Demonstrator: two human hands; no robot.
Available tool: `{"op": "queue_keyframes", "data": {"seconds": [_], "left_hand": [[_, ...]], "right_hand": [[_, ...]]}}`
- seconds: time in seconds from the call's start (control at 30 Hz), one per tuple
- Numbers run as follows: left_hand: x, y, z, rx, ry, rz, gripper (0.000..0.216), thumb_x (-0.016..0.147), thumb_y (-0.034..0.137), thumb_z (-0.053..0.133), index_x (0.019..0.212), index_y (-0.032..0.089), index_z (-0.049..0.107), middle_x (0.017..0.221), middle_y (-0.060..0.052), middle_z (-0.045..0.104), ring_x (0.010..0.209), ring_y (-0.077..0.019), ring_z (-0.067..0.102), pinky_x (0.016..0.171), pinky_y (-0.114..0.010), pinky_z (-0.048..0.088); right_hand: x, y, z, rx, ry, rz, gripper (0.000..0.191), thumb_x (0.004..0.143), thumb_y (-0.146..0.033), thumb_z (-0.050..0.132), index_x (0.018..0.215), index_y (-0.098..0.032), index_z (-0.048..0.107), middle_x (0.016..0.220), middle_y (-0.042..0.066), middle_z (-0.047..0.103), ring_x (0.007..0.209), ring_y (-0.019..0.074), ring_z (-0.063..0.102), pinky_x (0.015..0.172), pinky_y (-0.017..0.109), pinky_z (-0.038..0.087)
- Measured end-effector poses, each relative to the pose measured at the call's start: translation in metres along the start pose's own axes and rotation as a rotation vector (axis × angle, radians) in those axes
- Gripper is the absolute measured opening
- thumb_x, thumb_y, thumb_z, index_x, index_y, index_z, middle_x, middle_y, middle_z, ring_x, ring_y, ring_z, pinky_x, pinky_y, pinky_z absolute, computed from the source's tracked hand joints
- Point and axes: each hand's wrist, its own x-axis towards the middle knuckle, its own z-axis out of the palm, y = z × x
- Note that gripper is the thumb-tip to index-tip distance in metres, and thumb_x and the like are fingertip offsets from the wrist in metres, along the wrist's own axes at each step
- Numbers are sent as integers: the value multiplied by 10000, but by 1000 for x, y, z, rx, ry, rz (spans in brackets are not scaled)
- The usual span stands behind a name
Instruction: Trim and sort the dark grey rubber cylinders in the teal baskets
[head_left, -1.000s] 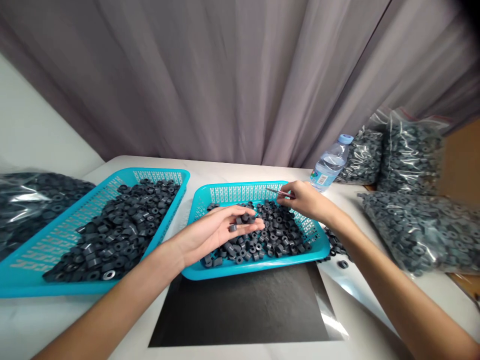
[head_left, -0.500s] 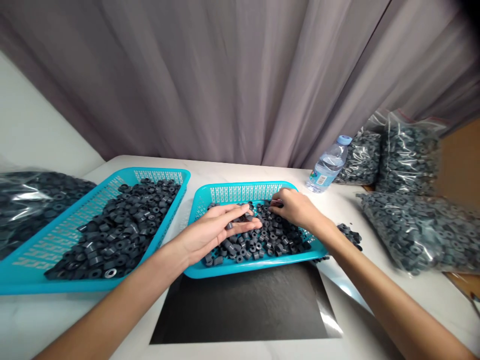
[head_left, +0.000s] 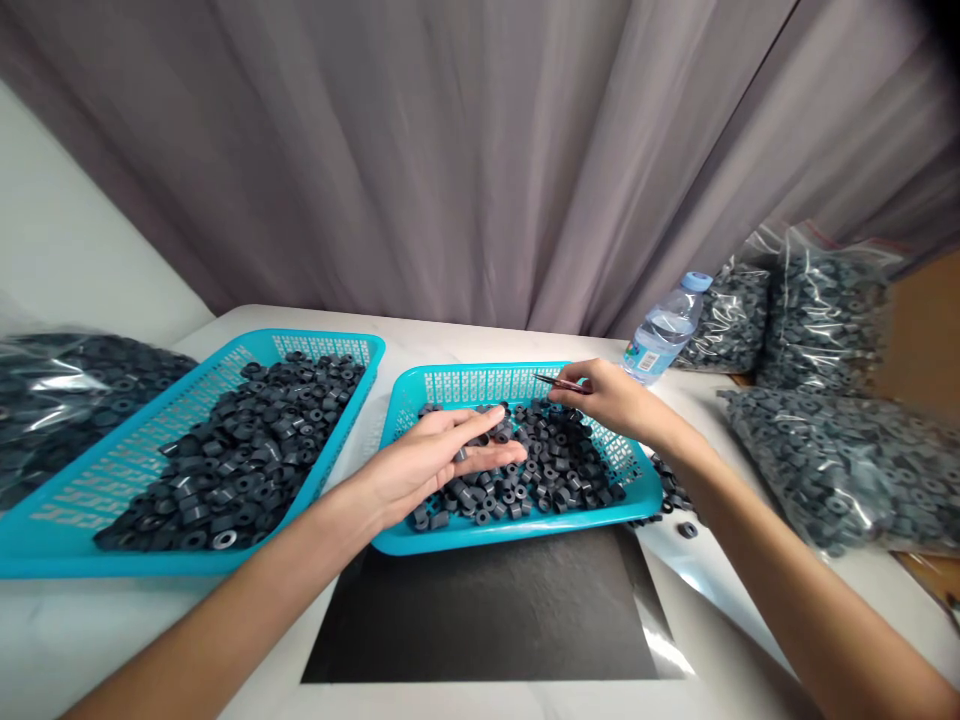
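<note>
My left hand (head_left: 435, 462) hovers palm up over the middle turquoise basket (head_left: 480, 536), cupping a few dark grey rings (head_left: 487, 436) on its half-curled fingers. My right hand (head_left: 611, 397) is over the basket's far right corner, pinching thin tweezers (head_left: 559, 381) whose tips point left. The basket holds a loose heap of dark grey rings (head_left: 540, 470).
A larger turquoise basket (head_left: 82, 540) of the same rings sits at left, beside a clear bag of rings (head_left: 52, 400). A black sheet (head_left: 495, 610) lies in front. A water bottle (head_left: 664, 328) and several bags of rings (head_left: 832, 440) stand at right. Loose rings (head_left: 675, 500) lie beside the basket.
My right hand dipped into the heap with the tweezers, then lifted back to the basket's far right corner. My left hand stayed over the basket holding rings.
</note>
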Motion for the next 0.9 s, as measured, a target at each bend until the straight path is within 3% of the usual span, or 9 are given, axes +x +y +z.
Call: {"op": "queue_keyframes", "data": {"seconds": [0.17, 0.3, 0.4, 0.6, 0.7, 0.9], "left_hand": [[2, -4, -3, -47, -66, 21, 123, 894, 236, 732, 910, 121, 691, 1033, -113, 774, 1032, -247, 752, 1088, -336, 514], [3, -3, -2, -142, -191, 68, 176, 976, 160, 594, 1018, 94, 752, 1180, -120, 736, 1093, -220, 716, 1115, -335, 490], [5, -1, 0, -192, -190, 67, 249, 1002, 117, 524, 997, 65, 767, 1095, -129, 754, 1013, -189, 720, 1072, -327, 518], [7, 2, 2, -175, -38, 13, 212, 974, 100, 581, 871, 48, 759, 964, -129, 751, 892, -146, 716, 875, -200, 570], [6, 3, 4, -152, -18, 11, 208, 973, 85, 573, 873, 48, 751, 991, -135, 750, 873, -137, 717, 832, -178, 574], [4, 5, 5, -193, 33, -35, 187, 973, 122, 588, 882, 53, 737, 1036, -169, 764, 982, -209, 747, 959, -251, 582]], "right_hand": [[-8, -23, -8, 247, -143, -126, 366, 881, -526, 642, 766, -179, 645, 700, -14, 548, 661, 133, 444, 632, 280, 345], [-15, -48, 1, 370, -187, -184, 385, 848, -558, 677, 805, -176, 680, 743, -4, 593, 692, 136, 475, 656, 273, 372], [-16, -56, 6, 377, -167, -212, 368, 849, -544, 685, 819, -178, 685, 792, 9, 644, 739, 146, 520, 694, 273, 398], [-7, -26, -11, 201, 21, -193, 330, 872, -494, 663, 827, -168, 681, 771, 15, 642, 704, 144, 514, 666, 282, 387], [-4, -5, -17, 29, -69, -117, 228, 841, -397, 698, 820, -172, 724, 812, 27, 698, 713, 157, 549, 691, 296, 407], [-1, 9, -6, -157, -181, -13, 96, 795, -266, 741, 851, -195, 775, 866, 46, 744, 799, 192, 638, 754, 294, 448]]}}
